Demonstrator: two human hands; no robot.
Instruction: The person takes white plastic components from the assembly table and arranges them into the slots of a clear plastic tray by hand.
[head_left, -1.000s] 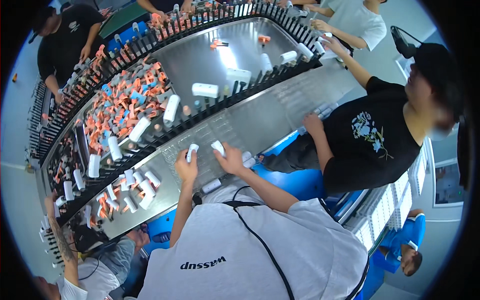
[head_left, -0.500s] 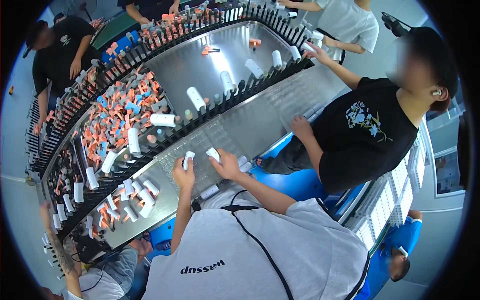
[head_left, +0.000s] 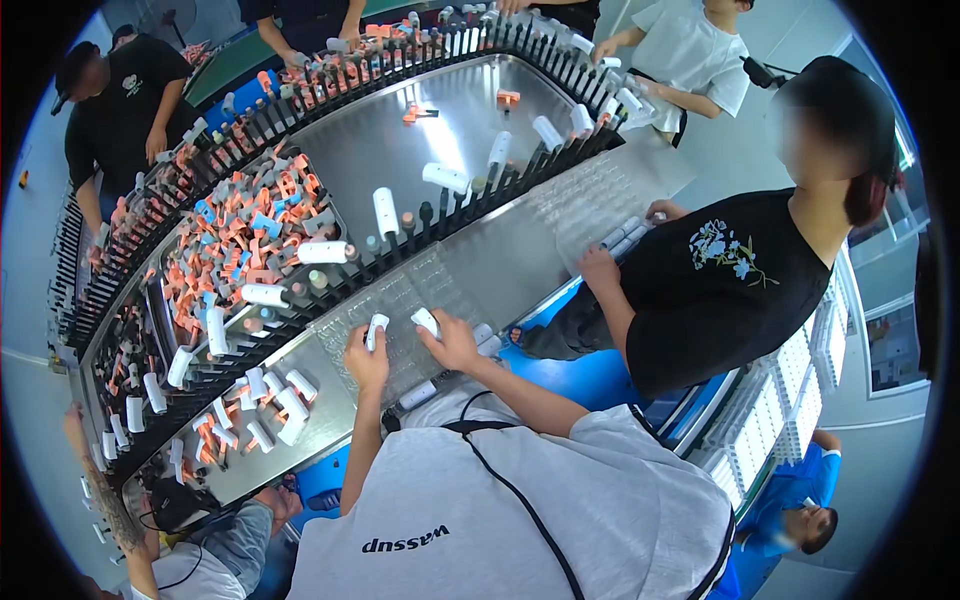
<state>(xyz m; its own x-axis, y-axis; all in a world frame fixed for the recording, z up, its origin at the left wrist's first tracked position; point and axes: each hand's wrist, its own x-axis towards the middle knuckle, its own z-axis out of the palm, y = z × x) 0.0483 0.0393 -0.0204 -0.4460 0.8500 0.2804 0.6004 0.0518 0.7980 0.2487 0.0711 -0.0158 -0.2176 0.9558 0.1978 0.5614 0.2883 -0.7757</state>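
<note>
My left hand (head_left: 367,364) is closed around a white plastic shell (head_left: 376,331), holding it upright between thumb and fingers. My right hand (head_left: 455,345) grips a second white shell (head_left: 426,321), its end pointing away to the upper left. Both hands hover close together over a clear moulded plastic tray (head_left: 436,283) on the metal worktop. Near my lap, by the worktop's front edge, more white tubular shells (head_left: 417,394) lie below my right wrist.
Beyond the worktop runs a looped conveyor of black pegs, some carrying white shells (head_left: 386,212). Inside it sits a heap of orange, grey and blue clips (head_left: 250,235). White-and-orange pieces (head_left: 290,403) lie to my left. A co-worker in black (head_left: 730,270) stands close on my right.
The pegs with white shells have travelled leftward and nearer along the conveyor. The co-worker on my right has drawn a hand back from the conveyor to the worktop. My hands have barely moved.
</note>
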